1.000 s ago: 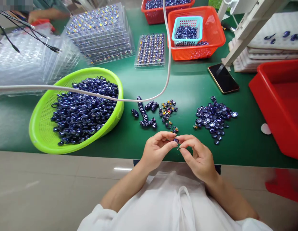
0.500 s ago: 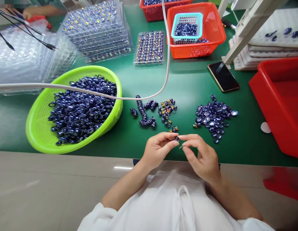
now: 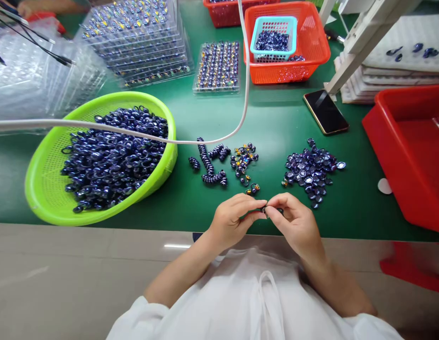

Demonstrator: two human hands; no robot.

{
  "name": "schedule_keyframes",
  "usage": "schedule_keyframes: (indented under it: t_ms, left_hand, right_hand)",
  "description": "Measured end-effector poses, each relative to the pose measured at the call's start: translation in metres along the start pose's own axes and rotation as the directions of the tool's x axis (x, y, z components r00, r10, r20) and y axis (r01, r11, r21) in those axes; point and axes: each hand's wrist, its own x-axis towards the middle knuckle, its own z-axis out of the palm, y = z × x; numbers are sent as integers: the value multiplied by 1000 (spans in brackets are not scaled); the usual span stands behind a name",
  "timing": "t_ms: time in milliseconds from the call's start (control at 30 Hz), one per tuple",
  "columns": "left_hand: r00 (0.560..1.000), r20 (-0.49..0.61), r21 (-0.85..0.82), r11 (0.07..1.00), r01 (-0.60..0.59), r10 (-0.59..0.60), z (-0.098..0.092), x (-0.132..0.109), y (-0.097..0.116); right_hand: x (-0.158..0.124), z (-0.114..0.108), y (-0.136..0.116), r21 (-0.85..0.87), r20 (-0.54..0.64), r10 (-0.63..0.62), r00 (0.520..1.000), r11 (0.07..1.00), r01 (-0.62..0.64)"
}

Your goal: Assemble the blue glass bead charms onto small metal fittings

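Over the table's near edge, my left hand (image 3: 233, 218) pinches a small glossy dark ring (image 3: 264, 209) between thumb and forefinger. My right hand (image 3: 296, 222) is closed in a pinch against the right side of that ring, and its fingertips hide what lies between them. Just beyond my hands are a few rings with gold-coloured bits (image 3: 253, 189) and a looser group of similar rings (image 3: 243, 160). Rows of stacked dark rings (image 3: 213, 178) lie to their left. A heap of flat, faceted dark-blue pieces (image 3: 308, 171) lies beyond my right hand.
A green basket (image 3: 38, 189) full of dark rings stands left. Filled clear trays (image 3: 152, 61) are stacked behind, near a single tray (image 3: 216, 68). Also there: an orange basket (image 3: 308, 38), a phone (image 3: 325, 112), a red bin (image 3: 389, 156) and a white cable (image 3: 245, 89) crossing the view.
My right fingertips have moved left and closed in on the ring at my left fingertips. A thin pale piece that showed at the right fingertips is now hidden. The view has shifted slightly.
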Motion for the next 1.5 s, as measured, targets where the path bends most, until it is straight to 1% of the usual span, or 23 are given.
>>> schedule_keyframes:
  t_ms: [67,267,333,400,467,533,600,633,667,700,767,800,833,867,933,1000,1067,1133,1200,1300,1500]
  left_hand:
    - [999,-5,27,999,-41,41,0,-1,-1]
    - [998,30,77,995,-65,63,-1,-1,-3]
    - [997,56,68,996,-61,57,-2,-2,-4]
    - [995,93,43,998,-46,41,-3,-2,-5]
    - [992,122,13,1000,-17,15,-3,-3,-5]
    - [992,122,-17,999,33,-30,-3,-4,-4]
    - [989,93,-64,990,122,-116,-1,-6,-2]
    - [980,73,-97,977,192,-186,0,-7,0]
    - [961,53,-141,951,277,-272,1,-7,3]
    - [929,36,-200,908,368,-368,3,-8,5]
    - [835,38,-349,775,526,-550,6,-9,9]
    - [786,56,-424,698,577,-616,8,-9,11]
    - [745,78,-487,627,608,-662,9,-9,13]
    - [713,97,-536,567,625,-694,10,-8,14]
    - [668,113,-600,485,636,-736,10,-6,16]
    - [640,114,-646,433,629,-760,9,-4,17]
    - [625,116,-679,397,617,-772,8,-2,16]
    - [613,109,-700,378,606,-782,8,-1,14]
    - [603,99,-705,372,604,-792,8,-1,13]
    - [591,94,-693,373,617,-801,10,0,11]
    - [569,75,-655,390,647,-819,11,2,10]
  right_hand:
    - [-1,0,-1,-6,3,26,1000,1000,-26]
    - [1,-2,-9,-110,26,54,998,993,-51]
    - [2,-5,-11,-128,71,75,995,990,-65]
    - [4,-8,-11,-141,137,121,983,985,-101]
    - [6,-10,-12,-140,194,177,965,978,-152]
    - [8,-12,-12,-124,230,221,948,973,-197]
    - [10,-13,-12,-104,253,241,937,970,-221]
    - [11,-13,-12,-95,260,243,935,970,-225]
    - [11,-13,-13,-87,262,241,934,970,-226]
    - [11,-12,-13,-83,257,236,937,972,-222]
    - [12,-10,-13,-88,225,208,952,977,-193]
    - [11,-8,-13,-96,199,186,962,981,-170]
    - [11,-7,-12,-109,172,161,972,984,-144]
    - [11,-5,-11,-120,146,137,980,986,-119]
    - [11,-1,-9,-113,115,102,988,990,-89]
    - [10,2,-5,-46,132,95,987,995,-90]
    - [9,3,0,51,170,100,980,993,-110]
    - [6,1,4,102,177,99,979,988,-119]
    - [3,-3,8,82,142,92,986,991,-104]
    - [-1,-10,13,0,92,74,993,997,-75]
    - [-4,-14,17,-116,99,20,995,993,-8]
